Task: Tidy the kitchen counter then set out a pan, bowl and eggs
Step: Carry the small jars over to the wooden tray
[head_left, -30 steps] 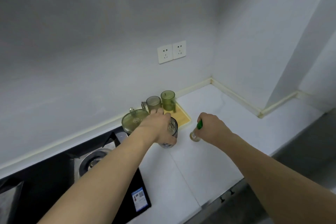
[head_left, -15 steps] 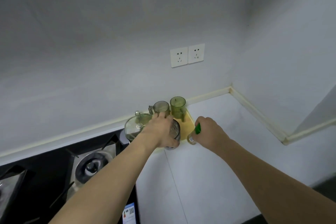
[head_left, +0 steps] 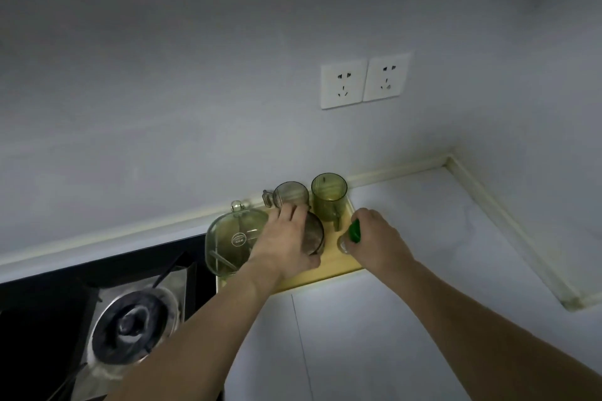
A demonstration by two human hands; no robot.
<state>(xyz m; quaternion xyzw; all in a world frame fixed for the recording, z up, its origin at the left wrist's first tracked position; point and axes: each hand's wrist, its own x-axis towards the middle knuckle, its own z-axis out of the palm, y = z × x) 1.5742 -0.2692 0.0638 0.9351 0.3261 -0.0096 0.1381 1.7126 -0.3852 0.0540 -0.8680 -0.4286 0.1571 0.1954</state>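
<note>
My left hand [head_left: 283,241] grips a clear glass cup [head_left: 314,238] from above, over the yellow tray [head_left: 329,270] by the back wall. My right hand [head_left: 378,242] holds a small clear bottle with a green cap [head_left: 353,233] at the tray's right side. Two greenish cups [head_left: 291,194] [head_left: 329,195] stand at the back of the tray. A green-tinted glass pitcher [head_left: 233,238] sits at the tray's left end. No pan, bowl or eggs are in view.
A black gas hob with a round burner [head_left: 133,325] lies at the lower left, right beside the tray. The white counter [head_left: 407,319] runs to the right into a corner. Two wall sockets [head_left: 365,80] sit above the tray.
Both hands have moved back toward the wall, carrying the glass cup and the bottle onto the yellow tray. The view has come closer and turned left.
</note>
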